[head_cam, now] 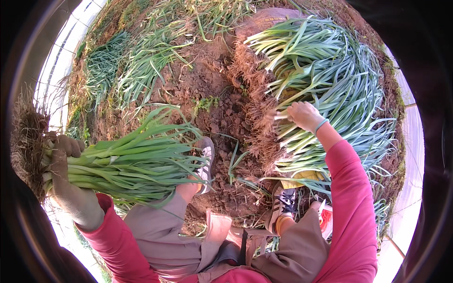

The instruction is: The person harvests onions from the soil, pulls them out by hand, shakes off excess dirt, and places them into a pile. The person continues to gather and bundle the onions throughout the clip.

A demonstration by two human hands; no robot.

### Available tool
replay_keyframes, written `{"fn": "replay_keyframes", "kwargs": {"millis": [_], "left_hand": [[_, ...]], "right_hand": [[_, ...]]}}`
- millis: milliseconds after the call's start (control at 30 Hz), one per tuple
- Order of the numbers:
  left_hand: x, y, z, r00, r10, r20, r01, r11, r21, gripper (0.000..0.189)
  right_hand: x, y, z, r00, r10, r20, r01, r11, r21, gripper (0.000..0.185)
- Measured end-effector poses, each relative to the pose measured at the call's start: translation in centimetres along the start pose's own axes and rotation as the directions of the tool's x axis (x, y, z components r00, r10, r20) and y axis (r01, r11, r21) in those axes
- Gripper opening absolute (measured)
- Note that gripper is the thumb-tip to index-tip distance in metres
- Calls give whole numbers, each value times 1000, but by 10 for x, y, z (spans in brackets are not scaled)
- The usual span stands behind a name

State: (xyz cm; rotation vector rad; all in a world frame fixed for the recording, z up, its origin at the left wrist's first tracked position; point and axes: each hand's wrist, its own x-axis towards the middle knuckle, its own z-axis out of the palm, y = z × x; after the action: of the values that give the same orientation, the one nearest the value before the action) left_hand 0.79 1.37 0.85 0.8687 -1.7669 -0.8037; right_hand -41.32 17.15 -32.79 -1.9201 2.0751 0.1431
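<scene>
My left hand [67,169], in a soiled knit glove, grips a thick bunch of leafy allium plants [138,159] near the roots. The roots [28,145] point out to the far left, and the green leaves reach over my left knee and shoe. My right hand [303,115], bare with a light band at the wrist, is closed on the pale stem of a plant in the large pile of similar plants [339,81] at the right. The pile's reddish-brown roots [260,102] face the middle, its leaves the right.
Bare clumpy soil [212,70] runs between the rows. Cut greens [148,60] lie at the upper left. A printed sack [272,17] lies under the pile's top. My shoes [207,164] stand on the soil. A red-and-white object [325,219] is beside my right knee. Plastic sheeting [412,141] borders the bed.
</scene>
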Motion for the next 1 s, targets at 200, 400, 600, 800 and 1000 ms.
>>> {"fn": "replay_keyframes", "kwargs": {"millis": [200, 400, 600, 800, 1000], "left_hand": [[-10, 7, 12, 993, -21, 113, 27, 998, -53, 28], [-10, 0, 13, 991, -32, 133, 50, 990, -129, 33], [-11, 2, 12, 983, -24, 181, 39, 996, -78, 40], [-21, 14, 52, 949, -239, 205, 299, 886, -354, 51], [-21, 23, 80, 755, -453, 474, 644, 648, -406, 38]], "right_hand": [[4, -32, -30, 891, -36, 453, 59, 998, -36, 17], [-5, -11, 19, 968, -173, 182, 209, 957, -201, 25], [0, -6, -29, 998, -16, 60, 5, 984, 176, 24], [3, -50, -162, 972, 22, -233, 130, 775, 618, 17], [-15, -144, -254, 961, -120, -249, 276, 433, 858, 27]]}}
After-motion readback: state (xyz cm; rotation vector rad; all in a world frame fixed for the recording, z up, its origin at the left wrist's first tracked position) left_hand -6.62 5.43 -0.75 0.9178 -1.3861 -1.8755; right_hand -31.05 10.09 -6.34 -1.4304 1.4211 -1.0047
